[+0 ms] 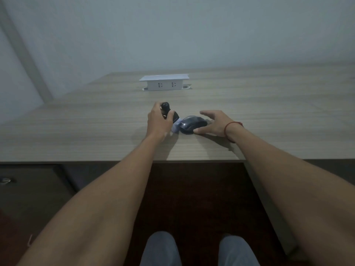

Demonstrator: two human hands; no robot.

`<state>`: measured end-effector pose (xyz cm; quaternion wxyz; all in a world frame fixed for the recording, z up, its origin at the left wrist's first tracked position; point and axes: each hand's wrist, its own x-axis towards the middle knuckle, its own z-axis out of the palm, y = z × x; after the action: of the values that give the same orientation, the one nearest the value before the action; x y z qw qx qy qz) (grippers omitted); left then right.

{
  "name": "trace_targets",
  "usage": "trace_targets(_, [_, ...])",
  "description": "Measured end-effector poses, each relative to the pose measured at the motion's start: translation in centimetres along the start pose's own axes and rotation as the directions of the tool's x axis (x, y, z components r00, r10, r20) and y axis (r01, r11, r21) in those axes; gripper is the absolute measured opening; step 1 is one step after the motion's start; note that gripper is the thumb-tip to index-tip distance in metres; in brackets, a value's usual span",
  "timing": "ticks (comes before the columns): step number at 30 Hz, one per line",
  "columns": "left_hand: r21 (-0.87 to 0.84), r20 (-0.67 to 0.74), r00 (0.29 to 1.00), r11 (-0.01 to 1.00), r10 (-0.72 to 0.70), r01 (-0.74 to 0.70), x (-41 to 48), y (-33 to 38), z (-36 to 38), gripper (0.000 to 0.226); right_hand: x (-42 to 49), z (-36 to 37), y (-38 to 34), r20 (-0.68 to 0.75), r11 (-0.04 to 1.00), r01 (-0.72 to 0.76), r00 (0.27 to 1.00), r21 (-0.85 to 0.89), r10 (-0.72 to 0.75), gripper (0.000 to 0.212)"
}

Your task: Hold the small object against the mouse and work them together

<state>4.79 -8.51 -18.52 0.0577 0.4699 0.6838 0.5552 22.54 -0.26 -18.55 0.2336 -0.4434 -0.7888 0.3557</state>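
The left hand point(159, 120) is curled around a small black object point(165, 108) with a rounded top, gripping it upright just above the desk point(269, 112); what it is exactly is too dark to tell, though it looks like a small bottle or a handled gadget. Its lower end meets a pale bluish cloth point(176, 126) lying crumpled on the desk between the two hands.

The right hand point(214, 122) has its fingers spread and fairly straight, hovering over and around the right side of a black computer mouse point(192, 124), with the thumb low against the mouse's near right edge. Whether the palm presses on it cannot be told. The mouse sits on the desk near the front edge, roughly in the middle, touching the cloth on its left. A red string point(233, 124) circles the right wrist.

By its look the mouse is light, hard and smooth-shelled, so it could slide on the wood; taking it by its two long sides, thumb against fingers, seems the surest hold. The cloth looks soft and limp and would bunch anywhere it is pinched.

Further away, a white socket box point(164, 83) stands raised from the desk, well apart from both hands
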Motion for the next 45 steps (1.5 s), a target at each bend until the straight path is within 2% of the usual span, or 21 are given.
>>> trace_targets(4, [0.012,0.017,0.999,0.999,0.030,-0.030,-0.1,0.1,-0.1,0.026,-0.4,-0.1,-0.1,0.042,0.999,-0.039,0.998,0.013,0.039,0.085])
trace_targets(5, [0.012,0.016,0.999,0.999,0.032,-0.032,-0.1,0.2,0.0,0.026,-0.6,-0.1,-0.3,0.047,0.999,-0.043,0.998,0.030,0.041,0.091])
trace_targets(7, [0.003,-0.001,0.999,0.999,0.034,-0.034,0.0,0.5,0.1,0.027,-0.8,0.3,-0.7,0.056,0.995,-0.062,0.997,0.081,0.057,0.117])
trace_targets(9, [-0.027,-0.051,0.997,0.998,0.053,-0.054,0.1,1.1,0.1,0.027,-0.8,0.9,-1.0,0.043,0.998,-0.057,0.998,0.038,0.055,0.125])
trace_targets(11, [-0.068,-0.103,0.990,0.992,0.095,-0.102,0.1,1.7,0.2,0.027,-0.6,1.7,-1.0,0.004,0.998,-0.045,0.999,-0.053,0.046,0.117])
trace_targets(14, [0.006,-0.050,0.984,0.985,0.173,-0.173,-0.3,1.8,0.7,0.028,-0.4,2.2,-1.0,-0.032,0.996,-0.018,0.999,-0.086,0.016,0.102])
trace_targets(15, [0.054,-0.028,0.985,0.984,0.169,-0.168,-0.3,1.5,0.8,0.028,-0.3,2.3,-0.9,-0.035,0.996,-0.014,0.999,-0.092,0.011,0.102])
trace_targets(17, [0.168,0.008,0.991,0.977,0.135,-0.135,-0.2,0.8,0.6,0.030,-0.2,2.5,-0.8,-0.069,0.992,-0.043,0.997,-0.123,0.035,0.115])
trace_targets(19, [0.213,0.022,0.991,0.968,0.130,-0.132,-0.3,0.2,0.3,0.031,-0.2,2.9,-0.8,-0.130,0.985,-0.081,0.990,-0.155,0.061,0.119])
trace_targets(24, [0.000,-0.154,0.978,0.990,0.139,-0.141,0.0,2.2,0.0,0.028,-0.5,3.1,-0.7,-0.167,0.987,-0.063,0.985,-0.146,0.038,0.097])
trace_targets(26, [-0.003,-0.096,0.979,0.984,0.177,-0.178,0.1,3.1,0.5,0.028,-0.7,3.1,-0.6,-0.185,0.986,-0.049,0.983,-0.160,0.019,0.090])
trace_targets(28, [0.026,-0.005,0.994,0.994,0.106,-0.105,0.0,2.8,1.0,0.028,-0.9,3.1,-0.6,-0.195,0.987,-0.041,0.981,-0.158,0.009,0.094])
trace_targets(30, [0.028,0.007,0.999,0.999,-0.038,0.037,0.1,2.1,1.0,0.029,-1.2,2.9,-0.6,-0.186,0.992,-0.042,0.982,-0.121,0.019,0.102])
trace_targets(31, [0.025,-0.001,0.998,0.998,-0.055,0.055,0.2,2.0,0.9,0.030,-1.2,2.8,-0.5,-0.185,0.994,-0.041,0.983,-0.105,0.021,0.103])
trace_targets(35, [-0.063,-0.057,0.997,0.996,0.056,-0.060,0.2,4.0,0.9,0.029,-1.1,2.8,-0.5,-0.169,0.988,-0.036,0.986,-0.149,0.010,0.083])
trace_targets(37, [0.044,0.010,0.992,0.991,0.127,-0.128,-0.1,4.4,1.5,0.028,-0.9,2.9,-0.4,-0.165,0.989,-0.014,0.986,-0.147,-0.010,0.078])
trace_targets(40, [0.241,0.081,0.985,0.955,0.155,-0.171,-0.4,3.8,1.9,0.023,-1.1,2.8,-0.3,-0.160,0.995,-0.011,0.987,-0.101,-0.006,0.098])
trace_targets(42, [0.239,0.054,0.982,0.952,0.182,-0.190,-0.2,3.7,1.7,0.023,-1.2,3.1,-0.6,-0.150,0.994,-0.015,0.989,-0.111,-0.002,0.105])
trace_targets(45, [0.137,-0.001,0.961,0.952,0.277,-0.274,-0.2,4.2,1.7,0.026,-1.1,3.4,-0.6,-0.134,0.990,-0.031,0.991,-0.137,0.012,0.106])
